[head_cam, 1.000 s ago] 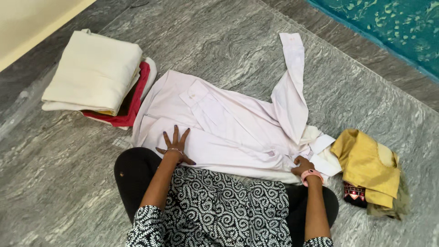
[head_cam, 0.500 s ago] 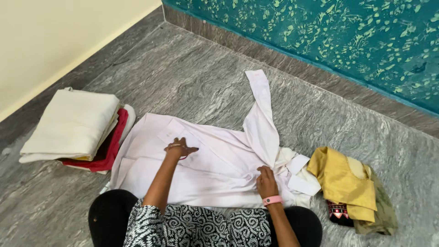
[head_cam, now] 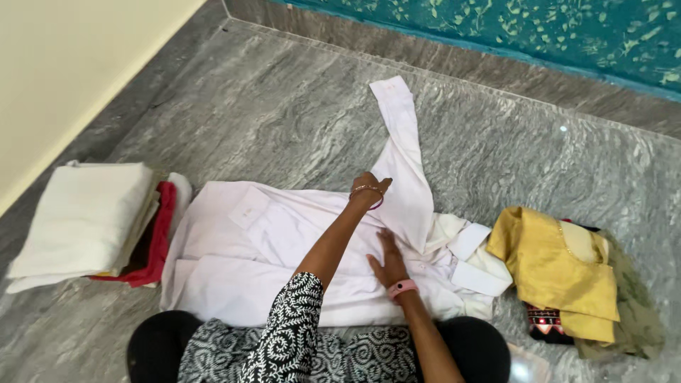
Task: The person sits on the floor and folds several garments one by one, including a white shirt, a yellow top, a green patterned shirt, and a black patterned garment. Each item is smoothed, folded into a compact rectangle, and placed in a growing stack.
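Observation:
A pale pink shirt (head_cam: 248, 248) lies spread on the grey stone floor (head_cam: 269, 106) in front of my crossed legs. One long sleeve (head_cam: 397, 120) stretches away toward the far wall. My left hand (head_cam: 370, 187), a bangle on its wrist, reaches across my body and closes on the base of that sleeve. My right hand (head_cam: 386, 261), with a pink band on the wrist, rests flat with fingers apart on the shirt body near the collar (head_cam: 472, 259).
A folded cream cloth (head_cam: 85, 213) lies on a red garment (head_cam: 159, 234) at the left. A crumpled yellow garment (head_cam: 553, 262) sits on darker clothes at the right. A teal patterned wall (head_cam: 496, 21) runs along the back and a cream wall (head_cam: 71, 57) along the left.
My left hand has moved from the shirt's left side across to the sleeve base and closed on it. My right hand shifted slightly and flattened. The view has tilted.

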